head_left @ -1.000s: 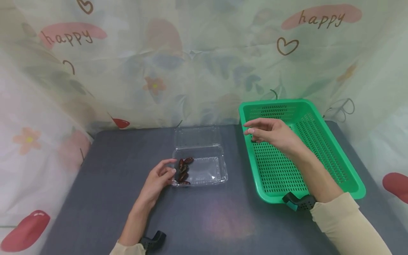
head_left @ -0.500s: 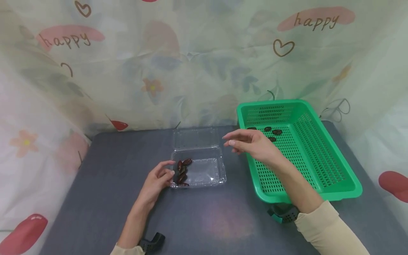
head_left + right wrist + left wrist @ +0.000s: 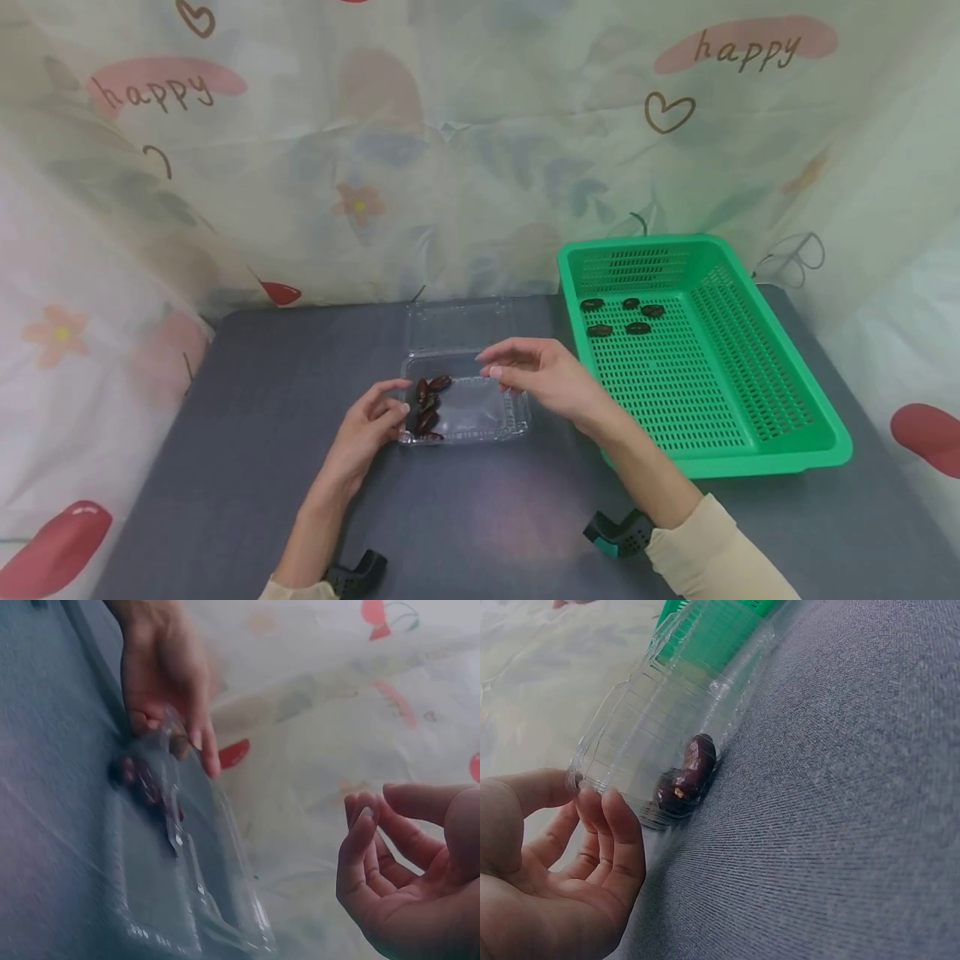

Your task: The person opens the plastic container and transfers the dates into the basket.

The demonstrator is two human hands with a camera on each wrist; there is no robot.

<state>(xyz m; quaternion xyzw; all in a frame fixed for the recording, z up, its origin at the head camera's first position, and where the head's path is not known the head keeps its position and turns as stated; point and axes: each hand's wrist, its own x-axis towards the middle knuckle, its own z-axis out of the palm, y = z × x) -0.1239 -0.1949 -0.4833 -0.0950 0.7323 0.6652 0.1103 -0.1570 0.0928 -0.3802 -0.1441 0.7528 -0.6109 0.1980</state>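
Observation:
A clear plastic clamshell box (image 3: 480, 408) stands on the table with its lid folded back. Glossy dark brown dates (image 3: 429, 408) lie along the box's left side. My left hand (image 3: 371, 421) pinches the left rim, thumb and fingertips meeting at its edge in the left wrist view. Over the box's right part hovers my right hand (image 3: 551, 375), its fingers loosely bent and nothing held; the right wrist view shows a small gap at the fingertips (image 3: 367, 814). Several dates (image 3: 637, 328) rest apart from each other in the far left part of the green basket (image 3: 780, 462).
The perforated basket stands right of the box, close to the back curtain (image 3: 450, 208). Grey cloth (image 3: 300, 358) covers the table. Each wrist carries a black camera mount (image 3: 621, 533).
My right hand has moved left and toward me from above the basket to above the box, uncovering the dates in the basket. My left hand has stayed at the box's rim.

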